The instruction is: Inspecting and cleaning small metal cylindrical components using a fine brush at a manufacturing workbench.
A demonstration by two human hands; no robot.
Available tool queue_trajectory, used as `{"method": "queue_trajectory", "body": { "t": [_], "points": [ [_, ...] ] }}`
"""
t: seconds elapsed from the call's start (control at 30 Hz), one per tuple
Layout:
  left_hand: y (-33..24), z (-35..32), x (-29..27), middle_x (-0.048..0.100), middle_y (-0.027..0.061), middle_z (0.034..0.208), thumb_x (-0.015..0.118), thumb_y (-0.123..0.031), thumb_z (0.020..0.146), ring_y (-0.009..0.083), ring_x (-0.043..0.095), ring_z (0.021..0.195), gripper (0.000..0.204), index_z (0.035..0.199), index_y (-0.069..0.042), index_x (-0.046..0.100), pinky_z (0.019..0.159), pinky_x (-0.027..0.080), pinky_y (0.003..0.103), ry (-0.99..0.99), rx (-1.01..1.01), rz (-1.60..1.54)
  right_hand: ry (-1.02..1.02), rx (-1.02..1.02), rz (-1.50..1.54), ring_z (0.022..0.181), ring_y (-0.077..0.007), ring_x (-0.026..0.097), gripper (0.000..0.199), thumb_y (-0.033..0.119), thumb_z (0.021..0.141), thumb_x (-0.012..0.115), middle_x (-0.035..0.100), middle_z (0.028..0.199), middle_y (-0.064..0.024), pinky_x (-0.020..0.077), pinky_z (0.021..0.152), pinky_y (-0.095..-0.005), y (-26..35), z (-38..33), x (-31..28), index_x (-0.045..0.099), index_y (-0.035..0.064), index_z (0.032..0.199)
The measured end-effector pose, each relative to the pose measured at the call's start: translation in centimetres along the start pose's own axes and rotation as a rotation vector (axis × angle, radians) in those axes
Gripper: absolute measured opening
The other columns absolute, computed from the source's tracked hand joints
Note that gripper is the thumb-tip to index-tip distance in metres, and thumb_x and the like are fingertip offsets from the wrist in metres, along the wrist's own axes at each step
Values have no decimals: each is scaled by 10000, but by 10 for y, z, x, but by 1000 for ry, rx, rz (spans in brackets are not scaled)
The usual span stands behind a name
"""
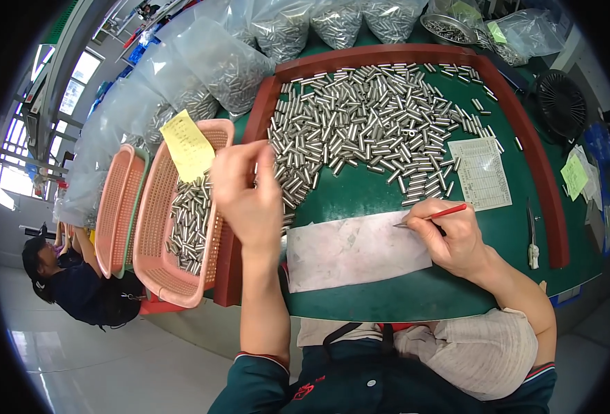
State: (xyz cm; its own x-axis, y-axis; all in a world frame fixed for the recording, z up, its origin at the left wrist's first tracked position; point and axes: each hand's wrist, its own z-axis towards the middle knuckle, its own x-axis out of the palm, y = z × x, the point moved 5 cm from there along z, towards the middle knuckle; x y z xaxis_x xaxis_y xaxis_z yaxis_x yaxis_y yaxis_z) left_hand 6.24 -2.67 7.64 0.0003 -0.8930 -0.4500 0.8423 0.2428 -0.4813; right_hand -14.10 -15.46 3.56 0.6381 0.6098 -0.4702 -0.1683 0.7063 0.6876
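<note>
Left hand (248, 193): raised at centre left of the frame, over the red rim of the tray and the near edge of the pin heap; back of hand toward camera, fingers curled together, contents of grip not visible.
Right hand (453, 238): lower right of centre, resting on the green mat; fingers pinched on a red pencil (434, 216), tip pointing left, touching the upper edge of the paper sheet.
Paper sheet (356, 250): pale, smudged, flat on the mat at lower centre, between the two hands.
Metal pins (367, 127): short silver cylinders, spread in a broad heap across the upper centre of the mat.
Tray (541, 172): green surface with raised red border, enclosing heap and sheet.
Pink basket (154, 234): left of the tray, holding more pins; yellow note (187, 145) propped at its upper end.
Printed form (483, 172): right of the heap, flat on the mat.
Plastic bags (222, 62): upper left and top, filled with pins.
</note>
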Motion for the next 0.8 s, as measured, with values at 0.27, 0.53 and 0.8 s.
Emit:
{"method": "queue_trajectory", "body": {
  "t": [0.27,0.53,0.8],
  "points": [
    [-16,-39,66,547,78,718,686,-137,716,248,503,750,111,713,-35,642,672,347,365,420,158,221,-2,-10,0,514,-228,582,84,-8,746,636,609,687,-72,457,458,-294,1,0,0,580,-23,686],
    [-15,-40,66,548,87,712,657,-76,693,258,506,748,73,715,-32,603,691,334,374,443,150,279,-12,-25,3,509,-223,580,80,-17,740,640,611,691,-69,449,444,-289,1,0,0,573,-13,696],
    [-23,-67,67,624,71,803,578,-47,855,79,542,634,97,936,5,588,591,436,188,770,-963,-1069,-169,-304,13,660,-267,646,60,17,846,545,642,781,-165,518,562,-313,16,1,-28,506,-8,884]
  ]
}}
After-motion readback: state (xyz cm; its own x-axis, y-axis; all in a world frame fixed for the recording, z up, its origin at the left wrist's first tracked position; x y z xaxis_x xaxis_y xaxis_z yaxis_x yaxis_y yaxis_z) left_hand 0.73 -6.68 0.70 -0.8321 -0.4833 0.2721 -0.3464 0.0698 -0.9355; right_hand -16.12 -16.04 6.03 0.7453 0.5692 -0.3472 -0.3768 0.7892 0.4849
